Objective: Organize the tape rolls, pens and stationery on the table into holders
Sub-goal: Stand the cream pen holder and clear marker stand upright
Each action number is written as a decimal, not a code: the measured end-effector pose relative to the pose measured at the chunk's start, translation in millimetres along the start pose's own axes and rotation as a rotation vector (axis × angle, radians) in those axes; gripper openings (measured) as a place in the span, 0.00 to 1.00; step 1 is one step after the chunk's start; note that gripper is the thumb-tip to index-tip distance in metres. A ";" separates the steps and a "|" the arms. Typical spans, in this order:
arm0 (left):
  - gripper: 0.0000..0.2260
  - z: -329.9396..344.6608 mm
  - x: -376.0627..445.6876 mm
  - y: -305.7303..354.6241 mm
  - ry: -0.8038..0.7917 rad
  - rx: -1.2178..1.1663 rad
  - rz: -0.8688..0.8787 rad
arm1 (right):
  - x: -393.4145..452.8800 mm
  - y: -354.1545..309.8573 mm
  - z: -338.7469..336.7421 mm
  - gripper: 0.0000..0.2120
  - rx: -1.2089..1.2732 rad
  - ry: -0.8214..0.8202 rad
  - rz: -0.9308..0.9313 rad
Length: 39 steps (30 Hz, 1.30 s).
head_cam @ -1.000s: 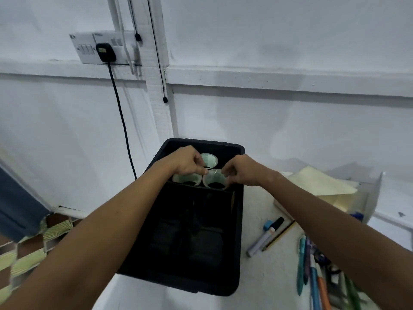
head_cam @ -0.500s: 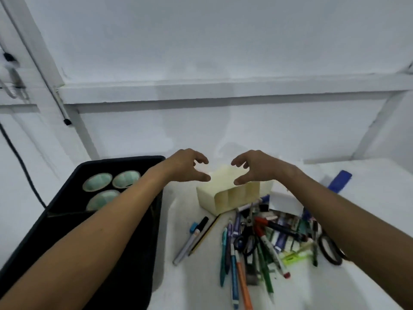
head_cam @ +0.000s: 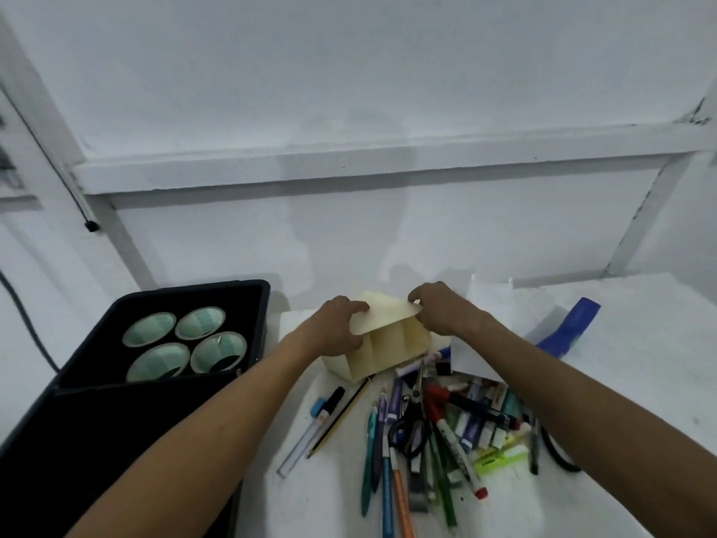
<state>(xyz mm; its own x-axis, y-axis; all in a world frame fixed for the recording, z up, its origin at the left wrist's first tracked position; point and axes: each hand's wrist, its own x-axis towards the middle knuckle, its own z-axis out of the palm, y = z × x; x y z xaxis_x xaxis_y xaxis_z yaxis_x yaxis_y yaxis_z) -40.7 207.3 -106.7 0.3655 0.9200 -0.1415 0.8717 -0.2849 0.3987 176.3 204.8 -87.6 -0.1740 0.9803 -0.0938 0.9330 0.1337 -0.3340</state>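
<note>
A cream compartmented holder lies on its side on the white table, its open slots facing me. My left hand grips its left end and my right hand grips its top right edge. Several tape rolls stand in the far end of a black bin at the left. A heap of pens, markers and scissors lies in front of the holder. A marker and a pencil lie apart to the heap's left.
A blue object and white paper lie behind the heap on the right. A black loop sits at the heap's right edge. The wall with its ledge rises right behind the table. A black cable hangs at the far left.
My hands left the tape rolls in the black bin, swung right, and have closed on the cream holder. The view turned right with them.
</note>
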 end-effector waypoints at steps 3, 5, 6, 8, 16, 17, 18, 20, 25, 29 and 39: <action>0.25 -8.7 -2.7 -10.6 0.125 -0.126 -0.069 | 8.0 -15.4 -5.5 0.20 0.164 0.155 -0.074; 0.22 -17.1 -5.5 -17.3 0.182 -0.181 -0.092 | 10.8 -29.1 -7.2 0.24 0.339 0.236 -0.082; 0.22 -21.1 -8.0 -19.7 0.209 -0.205 -0.107 | 12.8 -36.0 -6.5 0.27 0.404 0.270 -0.079; 0.20 -27.0 -14.2 -23.4 0.284 -0.289 -0.135 | 17.0 -47.7 0.3 0.35 0.476 0.303 -0.063; 0.19 -27.3 -30.5 -32.7 0.375 -0.700 -0.189 | 27.6 -71.8 30.7 0.34 0.969 -0.033 0.051; 0.19 -26.2 -30.4 -34.6 0.364 -0.692 -0.179 | 27.9 -72.2 31.5 0.31 1.012 -0.076 0.014; 0.19 -26.1 -30.5 -36.3 0.348 -0.688 -0.172 | 28.2 -71.7 31.7 0.30 1.034 -0.104 -0.027; 0.20 -27.3 -31.3 -39.7 0.297 -0.703 -0.164 | 27.9 -68.5 31.3 0.31 1.039 -0.123 -0.098; 0.31 -33.2 -40.8 -43.0 0.119 -0.642 -0.185 | 31.4 -55.7 41.3 0.34 0.998 -0.149 -0.142; 0.52 -28.8 -39.0 -53.9 -0.045 -0.539 -0.221 | 35.0 -52.2 52.8 0.35 0.974 -0.161 -0.120; 0.47 -17.3 -28.2 -55.6 0.050 -0.313 -0.311 | 44.6 -56.8 69.2 0.40 0.823 -0.183 -0.196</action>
<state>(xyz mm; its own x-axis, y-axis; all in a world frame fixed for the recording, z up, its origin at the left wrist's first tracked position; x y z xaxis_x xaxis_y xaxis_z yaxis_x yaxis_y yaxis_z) -105.2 201.9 -109.2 0.0783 0.9631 -0.2574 0.7939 0.0959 0.6004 93.7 230.8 -137.7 -0.4217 0.9023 -0.0896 0.3689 0.0805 -0.9260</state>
